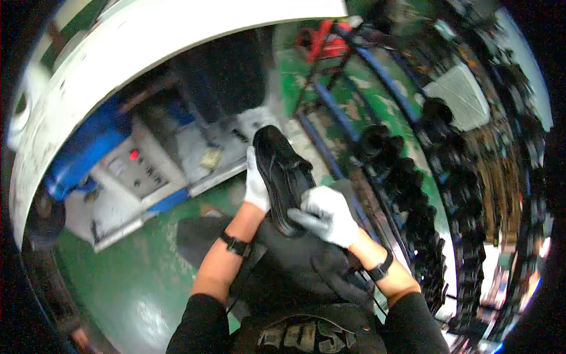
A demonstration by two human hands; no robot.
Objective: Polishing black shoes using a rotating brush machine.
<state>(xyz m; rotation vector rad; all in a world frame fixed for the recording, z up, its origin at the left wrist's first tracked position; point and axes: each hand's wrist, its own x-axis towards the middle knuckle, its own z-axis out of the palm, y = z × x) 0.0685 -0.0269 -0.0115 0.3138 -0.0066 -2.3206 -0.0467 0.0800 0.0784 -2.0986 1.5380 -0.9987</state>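
Note:
A black shoe (276, 168) is held in front of my body, its toe pointing away from me and slightly left. My left hand (256, 184), in a white glove, grips its left side, with the fingers partly hidden along the edge. On the right, near the heel end, my right hand (331, 216) in a white and grey glove holds the shoe with bent fingers, and one finger reaches across it. Where the fingertips press is blurred. Both wrists wear black bands.
At left stands a machine with a control panel (138, 168) and a glowing red light. Racks with blue rails (336, 112) and rows of black shoes (407, 200) fill the right side. A curved white surface (177, 26) spans the top. Underfoot is a green floor (138, 289).

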